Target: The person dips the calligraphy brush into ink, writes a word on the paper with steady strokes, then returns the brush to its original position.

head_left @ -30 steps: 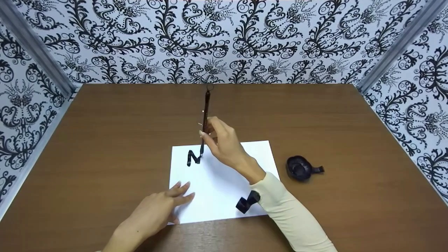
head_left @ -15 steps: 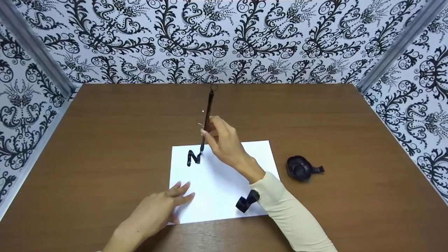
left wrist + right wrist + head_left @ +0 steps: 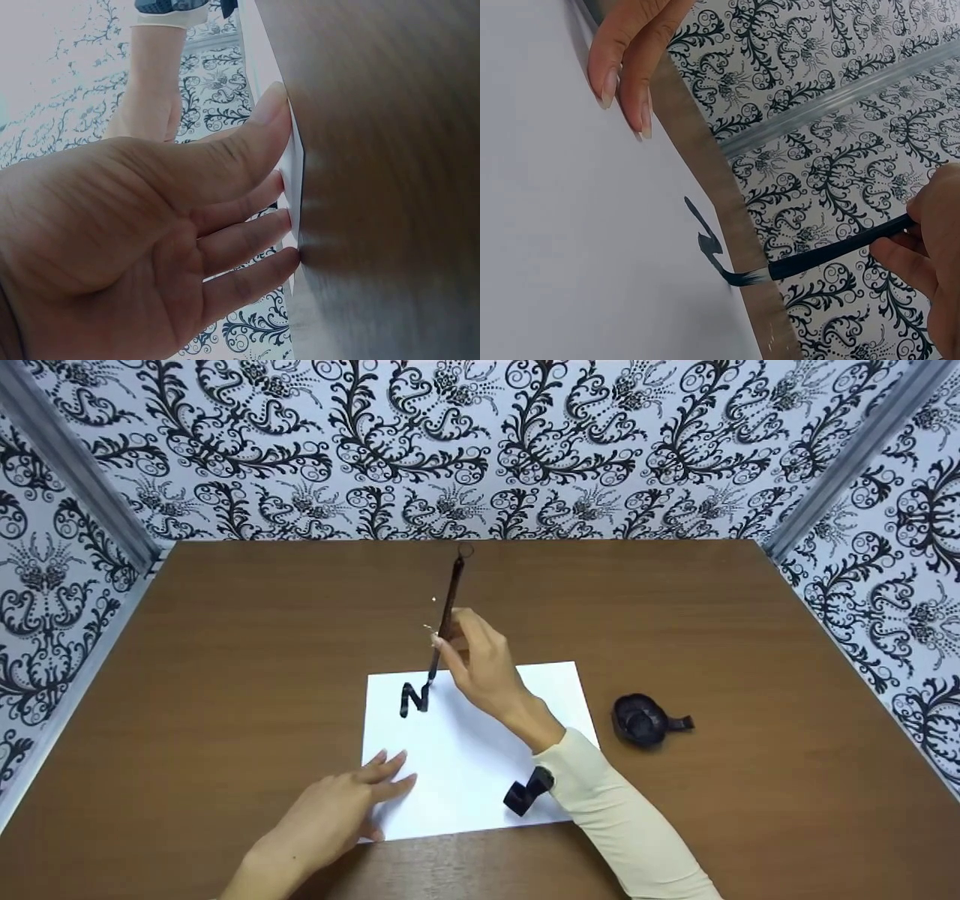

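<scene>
My right hand (image 3: 484,667) pinches a dark calligraphy brush (image 3: 450,596), a loop at the top of its handle. In the right wrist view the brush's bristles (image 3: 742,277), blackened at the end, bend against the white paper (image 3: 465,780). They meet the upper end of the right-hand stroke of a black N-shaped mark (image 3: 414,700) near the sheet's upper left. My left hand (image 3: 330,810) rests at the sheet's lower left with its fingers spread. Seen from the left wrist, the fingertips (image 3: 277,219) touch the paper along its edge.
A small black dish (image 3: 641,721) with a short handle stands on the brown table (image 3: 750,810), right of the sheet. A black strapped device (image 3: 529,791) sits at my right cuff, over the paper. Patterned walls (image 3: 480,442) close off the back and sides.
The brush tip has moved slightly up the page along the right stroke, and the handle now leans more to the right. The left hand has stayed in place.
</scene>
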Demonstrator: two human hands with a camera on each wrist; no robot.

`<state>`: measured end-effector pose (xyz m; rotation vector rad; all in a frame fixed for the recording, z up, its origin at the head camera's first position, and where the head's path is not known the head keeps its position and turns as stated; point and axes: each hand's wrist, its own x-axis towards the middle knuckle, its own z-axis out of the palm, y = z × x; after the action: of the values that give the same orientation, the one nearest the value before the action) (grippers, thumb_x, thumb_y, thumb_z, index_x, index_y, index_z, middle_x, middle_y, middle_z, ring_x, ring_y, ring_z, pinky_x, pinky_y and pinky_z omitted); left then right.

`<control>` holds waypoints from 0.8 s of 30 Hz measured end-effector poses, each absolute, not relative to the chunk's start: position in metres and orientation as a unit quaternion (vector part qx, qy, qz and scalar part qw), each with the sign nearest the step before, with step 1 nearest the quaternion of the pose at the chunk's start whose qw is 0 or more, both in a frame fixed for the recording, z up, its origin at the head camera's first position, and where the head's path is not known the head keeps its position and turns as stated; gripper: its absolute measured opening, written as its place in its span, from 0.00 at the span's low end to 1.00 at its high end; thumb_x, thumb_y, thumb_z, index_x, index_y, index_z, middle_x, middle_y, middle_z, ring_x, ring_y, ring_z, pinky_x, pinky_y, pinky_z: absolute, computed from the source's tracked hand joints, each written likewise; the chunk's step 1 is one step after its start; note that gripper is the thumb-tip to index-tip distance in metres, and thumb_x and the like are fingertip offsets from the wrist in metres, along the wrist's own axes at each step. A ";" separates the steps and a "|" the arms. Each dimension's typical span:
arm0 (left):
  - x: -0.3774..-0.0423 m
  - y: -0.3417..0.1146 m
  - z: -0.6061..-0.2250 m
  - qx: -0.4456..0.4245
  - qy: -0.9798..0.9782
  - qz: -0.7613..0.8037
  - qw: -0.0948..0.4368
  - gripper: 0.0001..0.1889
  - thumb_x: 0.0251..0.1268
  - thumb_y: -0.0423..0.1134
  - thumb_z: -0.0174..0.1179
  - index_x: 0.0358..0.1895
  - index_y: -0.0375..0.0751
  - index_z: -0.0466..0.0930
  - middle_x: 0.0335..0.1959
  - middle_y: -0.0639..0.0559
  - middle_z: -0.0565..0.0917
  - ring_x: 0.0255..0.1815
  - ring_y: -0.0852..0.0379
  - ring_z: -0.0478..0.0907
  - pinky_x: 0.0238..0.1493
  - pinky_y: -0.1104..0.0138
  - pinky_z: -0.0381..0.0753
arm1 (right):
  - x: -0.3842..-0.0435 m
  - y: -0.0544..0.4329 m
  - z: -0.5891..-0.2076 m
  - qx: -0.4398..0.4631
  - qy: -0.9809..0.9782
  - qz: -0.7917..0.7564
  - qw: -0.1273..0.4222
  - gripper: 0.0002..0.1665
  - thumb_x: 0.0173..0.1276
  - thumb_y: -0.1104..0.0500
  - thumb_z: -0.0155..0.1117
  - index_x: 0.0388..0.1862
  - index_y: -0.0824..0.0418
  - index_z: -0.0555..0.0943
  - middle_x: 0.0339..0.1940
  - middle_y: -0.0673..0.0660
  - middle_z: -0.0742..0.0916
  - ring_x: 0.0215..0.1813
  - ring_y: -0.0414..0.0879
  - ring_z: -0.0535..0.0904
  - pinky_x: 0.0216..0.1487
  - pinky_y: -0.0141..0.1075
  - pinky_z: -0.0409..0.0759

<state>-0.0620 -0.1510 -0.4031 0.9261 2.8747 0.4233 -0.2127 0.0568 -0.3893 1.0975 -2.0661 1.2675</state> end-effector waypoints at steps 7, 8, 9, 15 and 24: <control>-0.062 -0.151 -0.403 0.305 0.941 0.142 0.046 0.35 0.43 0.43 0.72 0.62 0.47 0.77 0.68 0.47 0.69 0.66 0.44 0.68 0.40 0.51 0.81 | -0.214 0.057 -0.391 0.395 -0.751 0.452 0.276 0.12 0.69 0.67 0.58 0.49 0.69 0.71 0.38 0.60 0.80 0.41 0.46 0.81 0.40 0.26 0.80; -0.062 -0.151 -0.403 0.305 0.941 0.142 0.045 0.35 0.43 0.43 0.72 0.62 0.47 0.77 0.68 0.47 0.69 0.66 0.44 0.68 0.40 0.50 0.81 | -0.215 0.057 -0.391 0.395 -0.750 0.452 0.278 0.12 0.69 0.67 0.58 0.49 0.69 0.71 0.38 0.60 0.80 0.41 0.47 0.81 0.40 0.25 0.80; -0.062 -0.151 -0.403 0.306 0.940 0.142 0.044 0.35 0.43 0.43 0.72 0.62 0.47 0.77 0.68 0.47 0.69 0.66 0.44 0.68 0.39 0.50 0.81 | -0.215 0.056 -0.391 0.395 -0.749 0.453 0.278 0.12 0.69 0.67 0.58 0.49 0.69 0.72 0.38 0.61 0.80 0.41 0.47 0.81 0.40 0.26 0.80; -0.062 -0.151 -0.404 0.309 0.940 0.140 0.041 0.36 0.42 0.43 0.72 0.62 0.48 0.76 0.68 0.47 0.69 0.65 0.44 0.68 0.40 0.49 0.81 | -0.216 0.058 -0.391 0.390 -0.750 0.454 0.283 0.11 0.70 0.66 0.58 0.48 0.69 0.72 0.38 0.60 0.80 0.41 0.47 0.82 0.39 0.27 0.81; -0.062 -0.151 -0.406 0.309 0.939 0.145 0.033 0.36 0.42 0.43 0.71 0.62 0.47 0.76 0.67 0.46 0.70 0.65 0.43 0.68 0.39 0.48 0.81 | -0.214 0.072 -0.380 0.352 -0.738 0.490 0.303 0.11 0.67 0.66 0.61 0.45 0.69 0.73 0.36 0.59 0.81 0.40 0.46 0.82 0.34 0.31 0.83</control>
<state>-0.0623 -0.1506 -0.4060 0.9522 2.8905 0.4469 -0.2144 0.0716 -0.3800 0.9343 -1.9556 1.2989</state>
